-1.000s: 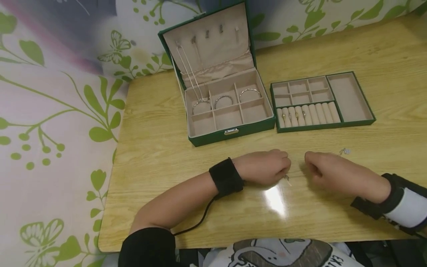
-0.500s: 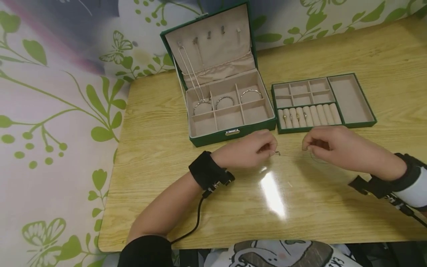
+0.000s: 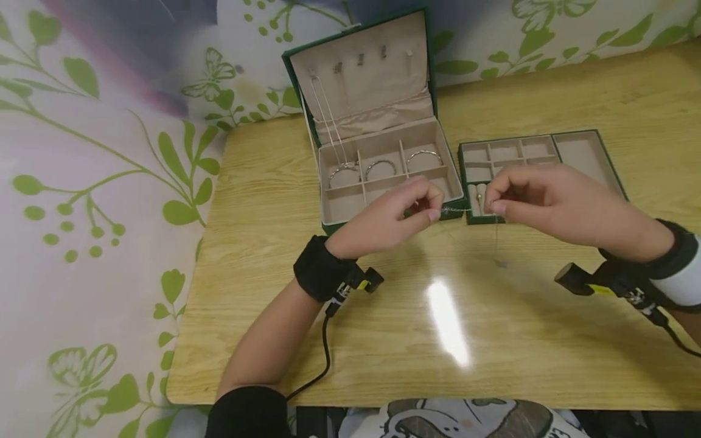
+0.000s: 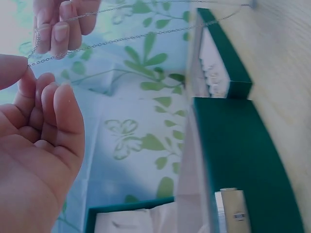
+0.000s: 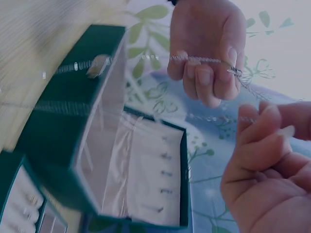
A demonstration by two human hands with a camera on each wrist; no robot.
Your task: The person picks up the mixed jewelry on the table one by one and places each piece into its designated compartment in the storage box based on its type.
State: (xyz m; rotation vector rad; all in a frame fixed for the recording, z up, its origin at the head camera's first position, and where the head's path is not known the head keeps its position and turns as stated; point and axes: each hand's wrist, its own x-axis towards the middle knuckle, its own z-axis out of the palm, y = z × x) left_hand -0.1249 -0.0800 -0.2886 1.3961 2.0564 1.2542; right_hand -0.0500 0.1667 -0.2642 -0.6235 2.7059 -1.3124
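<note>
A fine silver necklace (image 4: 146, 35) is held up between my two hands, its chain hanging in a loop. Thumb and fingertips of my left hand (image 3: 386, 216) pinch one end, where a small clasp (image 5: 234, 71) shows in the right wrist view. My right hand (image 3: 569, 198) pinches the other end, in front of the ring tray (image 3: 585, 152). A small pendant (image 3: 502, 264) dangles below the right hand, blurred. Behind the left hand stands a green jewelry box (image 3: 335, 214) with its lid (image 3: 372, 85) raised.
Bracelets (image 3: 424, 155) sit in the box's back compartments. A necklace (image 3: 327, 112) hangs from a lid hook. The tray's ring rolls, with a ring (image 3: 479, 199), are partly covered by my right hand. A patterned wall (image 3: 109, 182) borders the wooden table (image 3: 263, 182).
Both hands have risen off the table and moved forward, toward the box and tray. The necklace, lying low on the tabletop before, now hangs between them.
</note>
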